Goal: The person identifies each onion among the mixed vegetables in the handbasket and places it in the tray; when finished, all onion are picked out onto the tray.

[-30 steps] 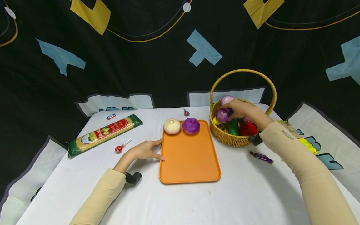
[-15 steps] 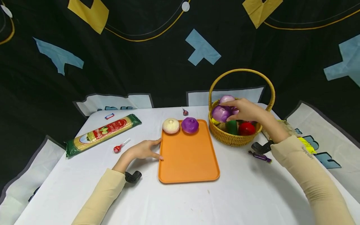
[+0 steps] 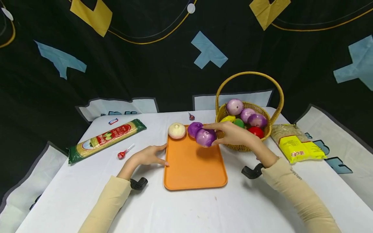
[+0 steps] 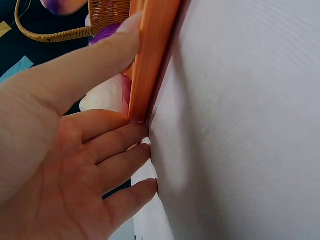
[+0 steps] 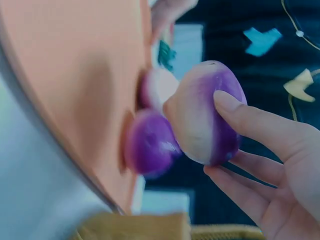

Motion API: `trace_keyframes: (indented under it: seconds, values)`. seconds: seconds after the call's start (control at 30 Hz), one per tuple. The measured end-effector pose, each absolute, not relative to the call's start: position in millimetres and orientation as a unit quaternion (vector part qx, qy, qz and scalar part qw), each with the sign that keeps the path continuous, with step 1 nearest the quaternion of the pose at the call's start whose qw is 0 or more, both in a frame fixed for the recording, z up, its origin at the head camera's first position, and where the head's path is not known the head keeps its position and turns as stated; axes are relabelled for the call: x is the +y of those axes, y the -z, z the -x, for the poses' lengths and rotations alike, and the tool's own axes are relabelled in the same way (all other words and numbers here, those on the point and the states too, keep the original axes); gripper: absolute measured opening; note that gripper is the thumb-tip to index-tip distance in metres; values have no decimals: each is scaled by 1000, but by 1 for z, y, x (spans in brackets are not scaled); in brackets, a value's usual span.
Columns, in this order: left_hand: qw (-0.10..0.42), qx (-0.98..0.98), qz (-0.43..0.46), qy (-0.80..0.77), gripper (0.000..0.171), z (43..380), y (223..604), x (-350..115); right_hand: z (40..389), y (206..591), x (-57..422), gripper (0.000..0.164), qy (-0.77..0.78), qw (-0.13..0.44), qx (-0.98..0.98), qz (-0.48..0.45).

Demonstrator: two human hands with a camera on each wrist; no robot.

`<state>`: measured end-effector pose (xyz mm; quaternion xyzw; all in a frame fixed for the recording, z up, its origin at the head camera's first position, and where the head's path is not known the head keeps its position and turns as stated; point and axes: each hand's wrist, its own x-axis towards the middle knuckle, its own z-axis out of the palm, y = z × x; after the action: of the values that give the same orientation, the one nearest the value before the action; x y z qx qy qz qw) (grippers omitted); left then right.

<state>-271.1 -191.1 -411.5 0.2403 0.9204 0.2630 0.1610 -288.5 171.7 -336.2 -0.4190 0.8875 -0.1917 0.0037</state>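
Observation:
My right hand (image 3: 236,134) pinches a purple-and-white onion (image 3: 205,137) between thumb and fingers; the right wrist view shows this onion (image 5: 207,112) held up off the orange tray (image 3: 195,171). Its shadow falls on the tray's right part. At the far edge of the tray sit a whitish onion (image 3: 176,130) and a deep purple onion (image 3: 193,128), the latter partly behind the held one. My left hand (image 3: 148,155) touches the tray's left edge with fingers extended. In the left wrist view, its thumb (image 4: 100,62) lies along the orange rim.
Right of the tray stands a wicker basket (image 3: 239,148) with a tall handle, holding several onions, a red vegetable and something green. A yellow-labelled bag (image 3: 300,145) lies beyond it. At left are a long pasta packet (image 3: 107,139), a lollipop (image 3: 122,154) and small candies.
My right hand has lifted the onion out of the basket and brought it left over the tray. The basket's contents and the yellow-labelled bag show more fully. My left hand stays put.

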Motion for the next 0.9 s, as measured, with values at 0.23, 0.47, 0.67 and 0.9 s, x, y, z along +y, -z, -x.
trace_keyframes:
  seconds: [0.23, 0.47, 0.67, 0.9]
  values:
    - [161, 922, -238, -261, 93, 271, 414, -191, 296, 363, 130, 61, 215, 30, 863, 456]
    - [160, 923, -237, -257, 92, 272, 412, -191, 306, 366, 101, 59, 181, 46, 870, 457]
    - [160, 923, -236, -260, 92, 272, 413, -192, 316, 367, 90, 58, 166, 52, 875, 453]
    - [162, 922, -237, -261, 93, 272, 413, -192, 318, 371, 86, 58, 155, 26, 877, 455]
